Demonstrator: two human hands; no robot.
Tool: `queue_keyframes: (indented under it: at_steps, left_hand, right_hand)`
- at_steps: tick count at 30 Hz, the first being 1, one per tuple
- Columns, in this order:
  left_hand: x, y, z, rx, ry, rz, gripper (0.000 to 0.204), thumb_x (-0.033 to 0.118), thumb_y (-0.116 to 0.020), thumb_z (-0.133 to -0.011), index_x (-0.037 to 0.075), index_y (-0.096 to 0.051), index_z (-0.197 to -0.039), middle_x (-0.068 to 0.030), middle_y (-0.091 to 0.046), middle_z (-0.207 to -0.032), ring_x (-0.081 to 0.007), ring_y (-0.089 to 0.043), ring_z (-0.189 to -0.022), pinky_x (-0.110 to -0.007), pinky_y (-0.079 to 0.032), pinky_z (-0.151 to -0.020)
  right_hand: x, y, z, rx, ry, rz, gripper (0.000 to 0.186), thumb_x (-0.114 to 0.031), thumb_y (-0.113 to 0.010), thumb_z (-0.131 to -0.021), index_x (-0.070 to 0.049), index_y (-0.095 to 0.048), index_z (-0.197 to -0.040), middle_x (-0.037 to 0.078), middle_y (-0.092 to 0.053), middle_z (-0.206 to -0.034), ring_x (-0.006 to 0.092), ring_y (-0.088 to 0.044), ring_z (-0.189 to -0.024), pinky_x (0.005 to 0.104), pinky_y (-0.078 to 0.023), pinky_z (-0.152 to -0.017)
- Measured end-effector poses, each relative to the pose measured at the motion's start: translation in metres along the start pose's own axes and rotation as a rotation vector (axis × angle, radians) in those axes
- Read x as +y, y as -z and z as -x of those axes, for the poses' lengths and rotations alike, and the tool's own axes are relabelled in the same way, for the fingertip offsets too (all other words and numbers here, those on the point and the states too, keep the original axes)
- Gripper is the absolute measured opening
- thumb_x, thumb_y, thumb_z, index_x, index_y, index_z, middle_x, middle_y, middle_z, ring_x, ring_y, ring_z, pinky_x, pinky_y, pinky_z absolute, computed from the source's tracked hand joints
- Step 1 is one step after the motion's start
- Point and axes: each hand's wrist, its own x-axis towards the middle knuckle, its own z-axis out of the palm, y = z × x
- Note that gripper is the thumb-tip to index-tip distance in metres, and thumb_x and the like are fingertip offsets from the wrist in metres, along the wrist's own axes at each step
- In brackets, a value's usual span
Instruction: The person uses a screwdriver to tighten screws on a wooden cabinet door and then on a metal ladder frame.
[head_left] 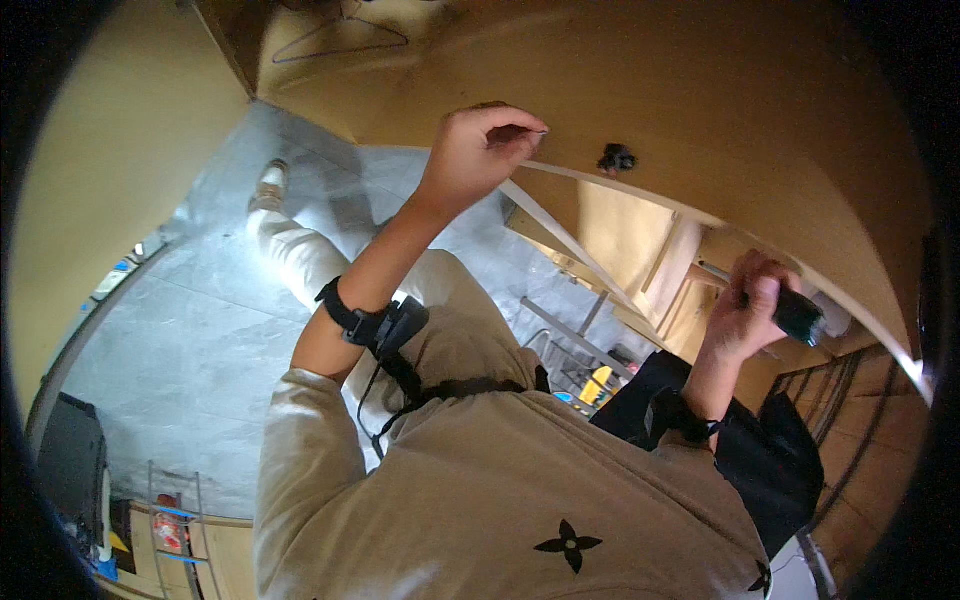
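The left hand [480,150] is raised with its fingers curled over the top edge of a tan wooden cabinet door [700,120], pinching the pale edge strip. A small dark knob [616,158] sits on the door face just right of that hand. The right hand [745,305] is clenched around a dark cylindrical object [800,315], held at the open front of the cabinet, near its pale inner shelf [620,235]. What kind of object it is cannot be told.

Inside the cabinet, wooden partitions and a thin metal rail show, with a dark wire rack [845,385] lower right; its contents are hidden. Below the shelf a small yellow item [598,385] lies among metal bars.

A black garment [770,450] hangs over the right forearm. At lower left a wire stand [175,530] holds some small coloured items, too small to identify. The floor [190,320] is grey.
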Motion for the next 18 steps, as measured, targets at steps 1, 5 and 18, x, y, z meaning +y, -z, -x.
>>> queue_keyframes:
  at_steps: [1, 5, 18]
  left_hand:
    - [-0.002, -0.004, 0.0, 0.004, 0.001, -0.058, 0.012, -0.001, -0.059, -0.083, -0.001, -0.065, -0.093, -0.0069, -0.065, -0.085, -0.0109, -0.061, -0.078, -0.024, -0.049, -0.069]
    - [0.009, -0.014, 0.0, -0.012, -0.158, -0.079, 0.013, -0.003, -0.059, -0.08, 0.0, -0.065, -0.091, -0.0091, -0.064, -0.082, -0.0148, -0.061, -0.073, -0.025, -0.049, -0.065]
    - [-0.011, -0.032, -0.015, 0.023, -0.389, 0.163, 0.019, -0.005, -0.066, -0.071, 0.003, -0.063, -0.088, -0.0103, -0.065, -0.082, -0.0235, -0.064, -0.075, -0.029, -0.05, -0.065]
  right_hand:
    - [0.004, -0.003, -0.007, -0.031, 0.05, 0.026, 0.015, -0.012, -0.066, -0.077, -0.005, -0.053, -0.08, 0.003, -0.05, -0.069, 0.0092, -0.042, -0.054, 0.0195, -0.033, -0.043]
    - [0.015, -0.004, -0.015, 0.008, 0.062, 0.023, 0.018, -0.029, -0.067, -0.082, -0.016, -0.055, -0.076, -0.005, -0.041, -0.062, 0.0063, -0.031, -0.049, 0.0201, -0.029, -0.044]
    - [0.0, -0.009, -0.02, 0.23, 0.226, 0.054, 0.062, -0.049, -0.059, -0.079, -0.01, -0.049, -0.125, 0.01, -0.049, -0.127, 0.0267, -0.044, -0.119, 0.0507, -0.033, -0.1]
